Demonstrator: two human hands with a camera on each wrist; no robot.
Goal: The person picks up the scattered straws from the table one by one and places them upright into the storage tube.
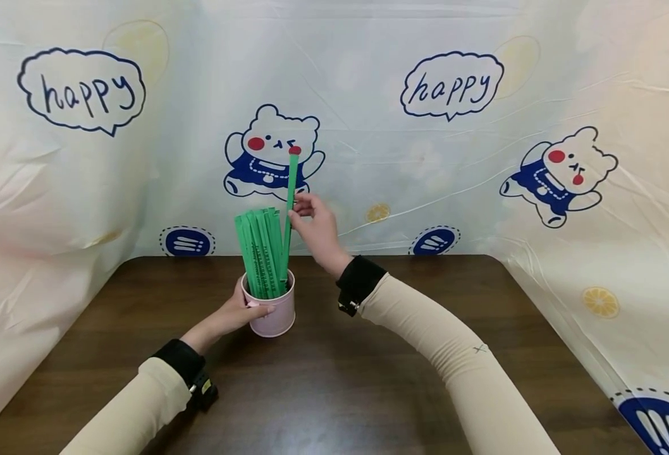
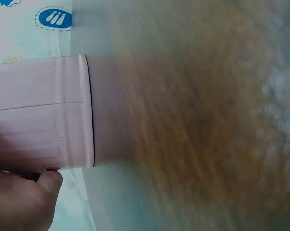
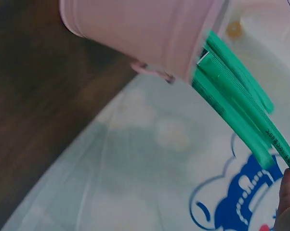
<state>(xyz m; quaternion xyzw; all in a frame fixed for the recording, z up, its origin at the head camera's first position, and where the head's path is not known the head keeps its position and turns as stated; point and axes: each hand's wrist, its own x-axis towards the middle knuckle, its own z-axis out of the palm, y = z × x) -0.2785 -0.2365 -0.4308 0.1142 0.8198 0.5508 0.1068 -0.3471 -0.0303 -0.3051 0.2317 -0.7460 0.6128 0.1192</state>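
Note:
A small pink metal bucket [image 1: 276, 318] stands on the table, holding a bunch of long green wrapped straws [image 1: 259, 253]. My left hand [image 1: 233, 311] grips the bucket's left side, its thumb across the front. In the left wrist view the bucket's wall [image 2: 39, 115] fills the left, with part of that hand [image 2: 27, 202] below it. One green wrapped straw [image 1: 291, 183] rises well above the bunch, its lower end at the bucket's mouth. My right hand [image 1: 319, 230] pinches it partway up between thumb and fingers. The right wrist view shows printing on this straw [image 3: 260, 118].
The brown wooden table [image 1: 368, 379] extends around the bucket. A pale printed curtain [image 1: 363, 158] with bears and "happy" bubbles hangs behind and along both sides. A small pink handle loop [image 3: 152, 72] sticks out from the bucket's side.

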